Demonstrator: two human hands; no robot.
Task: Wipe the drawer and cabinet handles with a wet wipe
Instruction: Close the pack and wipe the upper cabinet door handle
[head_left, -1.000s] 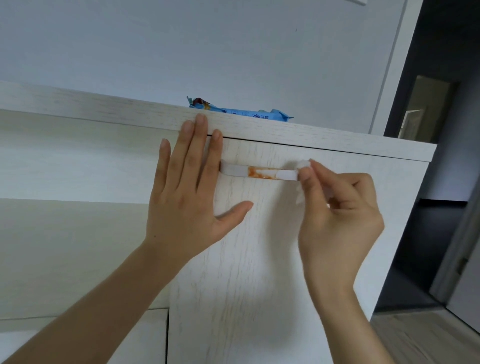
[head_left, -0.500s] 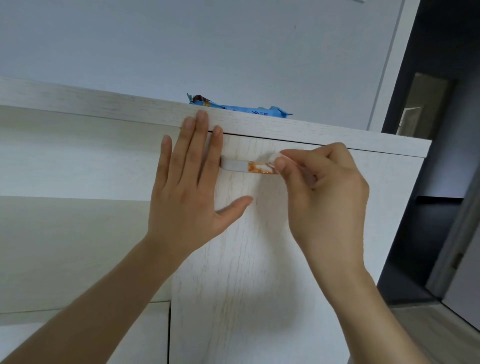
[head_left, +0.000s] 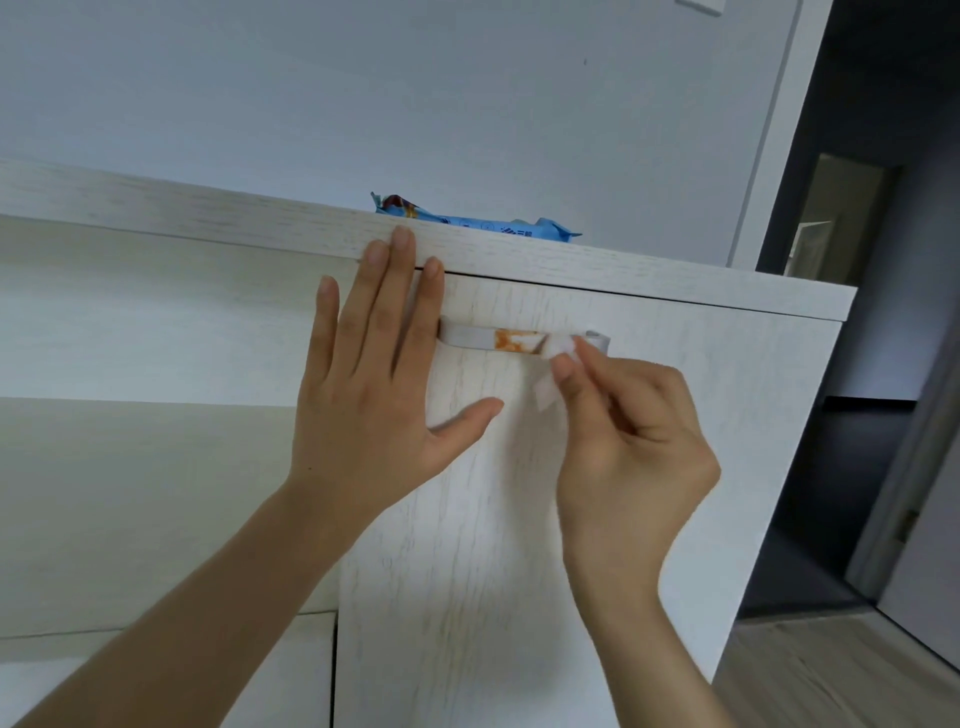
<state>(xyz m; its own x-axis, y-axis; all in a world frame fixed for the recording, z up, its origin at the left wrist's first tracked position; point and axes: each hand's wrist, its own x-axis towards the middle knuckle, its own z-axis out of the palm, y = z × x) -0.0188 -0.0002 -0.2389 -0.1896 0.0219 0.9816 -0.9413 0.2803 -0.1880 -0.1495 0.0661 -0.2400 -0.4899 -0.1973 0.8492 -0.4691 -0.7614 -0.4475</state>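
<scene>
Since the earlier frame, right hand (head_left: 631, 441) is drawn back rightward along the handle (head_left: 467, 336), so more of the orange smear (head_left: 514, 340) is exposed. Wet wipe (head_left: 556, 351) is pinched between thumb and fingertips and pressed against the handle's right part. Left hand (head_left: 363, 384) is laid flat, fingers spread, on the cabinet door (head_left: 467, 519), beside the handle's left end. Blue wipe pack (head_left: 478, 223) is noted lying on the cabinet top (head_left: 208, 218).

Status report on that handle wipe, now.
Left hand flat on cabinet door. Right hand pinches wet wipe against handle. Orange smear remains. Nothing in the way.
</scene>
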